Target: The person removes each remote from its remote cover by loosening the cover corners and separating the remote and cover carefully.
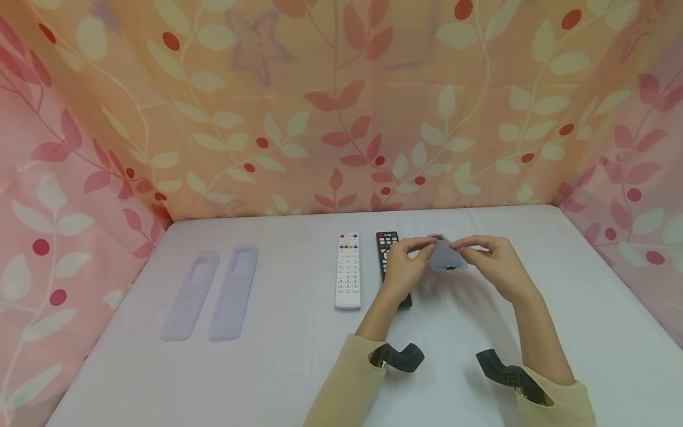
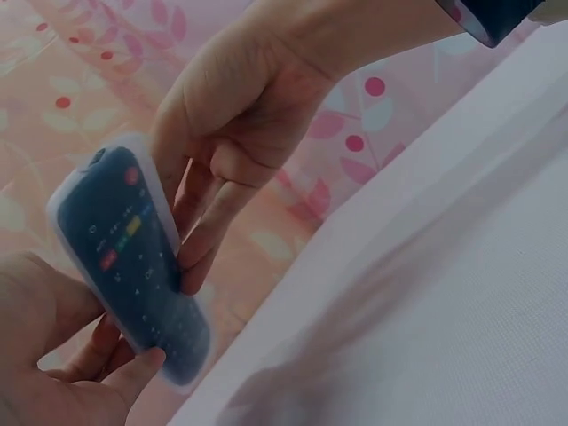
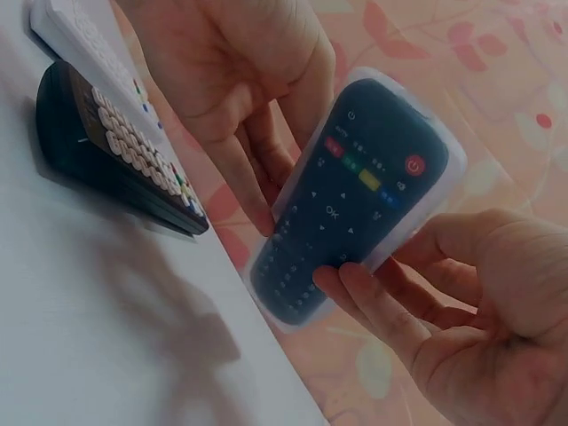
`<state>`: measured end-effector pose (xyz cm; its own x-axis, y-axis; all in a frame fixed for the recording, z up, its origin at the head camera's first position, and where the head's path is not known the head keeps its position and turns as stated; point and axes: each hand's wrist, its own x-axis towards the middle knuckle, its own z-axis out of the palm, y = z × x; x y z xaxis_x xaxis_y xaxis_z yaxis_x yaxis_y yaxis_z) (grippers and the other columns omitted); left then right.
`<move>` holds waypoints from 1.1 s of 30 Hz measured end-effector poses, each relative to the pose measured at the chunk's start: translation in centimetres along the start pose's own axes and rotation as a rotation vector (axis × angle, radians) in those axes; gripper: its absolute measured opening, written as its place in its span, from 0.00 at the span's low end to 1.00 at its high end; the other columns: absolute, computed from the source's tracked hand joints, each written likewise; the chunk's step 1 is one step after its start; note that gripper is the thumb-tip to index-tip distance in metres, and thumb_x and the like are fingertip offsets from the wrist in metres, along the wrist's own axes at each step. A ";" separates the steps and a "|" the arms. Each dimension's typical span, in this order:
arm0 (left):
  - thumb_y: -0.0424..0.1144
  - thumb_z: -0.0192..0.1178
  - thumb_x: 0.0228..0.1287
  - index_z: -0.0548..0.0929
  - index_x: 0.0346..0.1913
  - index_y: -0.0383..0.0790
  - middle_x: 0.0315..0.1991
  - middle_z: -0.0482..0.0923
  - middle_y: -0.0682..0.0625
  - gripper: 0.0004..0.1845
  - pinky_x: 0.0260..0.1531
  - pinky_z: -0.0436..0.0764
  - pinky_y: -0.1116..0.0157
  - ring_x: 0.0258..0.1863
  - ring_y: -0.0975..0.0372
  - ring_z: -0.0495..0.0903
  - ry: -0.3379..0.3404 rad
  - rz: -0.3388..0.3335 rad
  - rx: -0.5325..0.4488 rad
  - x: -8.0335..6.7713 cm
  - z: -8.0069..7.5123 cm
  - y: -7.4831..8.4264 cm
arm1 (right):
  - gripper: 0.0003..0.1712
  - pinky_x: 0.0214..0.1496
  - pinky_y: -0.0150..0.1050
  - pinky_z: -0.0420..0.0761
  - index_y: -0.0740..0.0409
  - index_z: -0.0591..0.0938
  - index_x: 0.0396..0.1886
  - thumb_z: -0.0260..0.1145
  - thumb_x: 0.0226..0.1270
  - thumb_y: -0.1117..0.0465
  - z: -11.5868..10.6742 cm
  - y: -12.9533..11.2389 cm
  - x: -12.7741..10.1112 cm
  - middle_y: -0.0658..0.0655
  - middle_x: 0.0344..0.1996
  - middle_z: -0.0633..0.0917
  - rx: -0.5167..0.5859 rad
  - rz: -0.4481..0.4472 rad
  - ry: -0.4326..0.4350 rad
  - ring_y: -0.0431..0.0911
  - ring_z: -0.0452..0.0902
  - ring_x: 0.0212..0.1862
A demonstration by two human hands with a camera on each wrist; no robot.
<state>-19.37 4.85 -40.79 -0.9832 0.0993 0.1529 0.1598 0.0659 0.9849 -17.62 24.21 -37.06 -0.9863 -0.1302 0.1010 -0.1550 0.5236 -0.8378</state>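
While both forearms reach forward from the near edge of the table (image 1: 299,332), the scene runs from near to far as follows.

Sleeves: beige cuffs at the near edge, a dark wrist strap on each.
Left hand (image 1: 404,267): raised above the table, fingers curled, pinching the left edge of a dark remote in a clear sleeve (image 1: 445,256).
Right hand (image 1: 493,261): raised at the same height, fingers curled round the remote's right edge, fingertips (image 3: 351,284) under its lower half.
Dark remote in a clear sleeve: held in the air between the two hands, above the table's middle right, button face showing in the wrist views.
Black remote (image 1: 388,249): flat on the table, partly hidden under the left hand.
White remote (image 1: 348,270): flat, just beside the black one, on its left.
Two empty clear sleeves (image 1: 213,293): side by side, well apart to the left.
Backdrop: leaf-patterned curtain (image 1: 341,107) behind the table.
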 end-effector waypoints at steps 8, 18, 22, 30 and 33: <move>0.29 0.66 0.72 0.92 0.52 0.39 0.53 0.88 0.48 0.11 0.56 0.84 0.66 0.58 0.63 0.82 -0.007 0.041 0.033 0.0 0.2 -0.1 | 0.24 0.71 0.63 0.75 0.70 0.82 0.62 0.70 0.77 0.58 0.2 0.0 0.0 0.71 0.63 0.82 0.052 0.041 -0.038 0.29 0.84 0.52; 0.20 0.68 0.64 0.92 0.50 0.34 0.52 0.82 0.43 0.14 0.57 0.83 0.70 0.58 0.59 0.80 0.030 0.085 0.029 0.1 0.7 -0.1 | 0.36 0.61 0.32 0.83 0.70 0.72 0.74 0.74 0.71 0.65 0.7 0.5 0.2 0.76 0.68 0.77 0.112 0.049 -0.062 0.33 0.88 0.48; 0.19 0.68 0.63 0.92 0.50 0.32 0.53 0.80 0.42 0.15 0.58 0.84 0.67 0.58 0.58 0.80 0.044 0.086 0.018 0.2 0.4 -0.2 | 0.38 0.51 0.21 0.80 0.70 0.70 0.75 0.74 0.69 0.68 1.3 0.5 0.5 0.76 0.71 0.72 0.147 0.032 -0.066 0.30 0.86 0.45; 0.19 0.68 0.64 0.89 0.51 0.30 0.55 0.78 0.42 0.14 0.58 0.84 0.66 0.61 0.54 0.79 0.066 0.064 0.007 0.1 0.3 -0.2 | 0.44 0.49 0.26 0.85 0.68 0.65 0.79 0.74 0.66 0.73 1.7 0.6 0.6 0.81 0.67 0.74 0.211 0.048 -0.070 0.33 0.87 0.44; 0.21 0.69 0.64 0.85 0.53 0.30 0.55 0.79 0.42 0.16 0.57 0.84 0.67 0.60 0.53 0.82 0.094 0.040 0.003 0.2 0.3 -0.2 | 0.44 0.49 0.28 0.86 0.68 0.65 0.78 0.73 0.66 0.74 1.6 0.6 0.5 0.81 0.65 0.75 0.220 0.043 -0.069 0.33 0.87 0.45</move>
<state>-19.55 5.18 -40.98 -0.9800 0.0078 0.1988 0.1989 0.0669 0.9777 -18.14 23.13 -38.37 -0.9844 -0.1729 0.0327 -0.0899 0.3345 -0.9381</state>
